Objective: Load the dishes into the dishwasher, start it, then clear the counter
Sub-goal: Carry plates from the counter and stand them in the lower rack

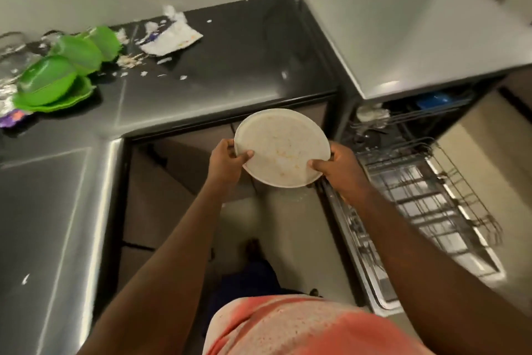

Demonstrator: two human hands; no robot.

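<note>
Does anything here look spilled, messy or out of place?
Yes: torn paper and white crumbs lie scattered on the dark counter beside the green dishes. The plate has orange smears.

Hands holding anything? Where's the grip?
Both hold the dirty white plate by its rim: left hand on the left edge, right hand on the lower right edge, thumbs on top.

Dishwasher (417, 182) right of counter (216, 66) (adjoining)

One white plate (282, 147), four green dishes (46, 78) (57, 102) (79, 52) (108, 40), two hands (227, 159) (339, 170), one dishwasher (417, 196), one torn wrapper (172, 38)
</note>
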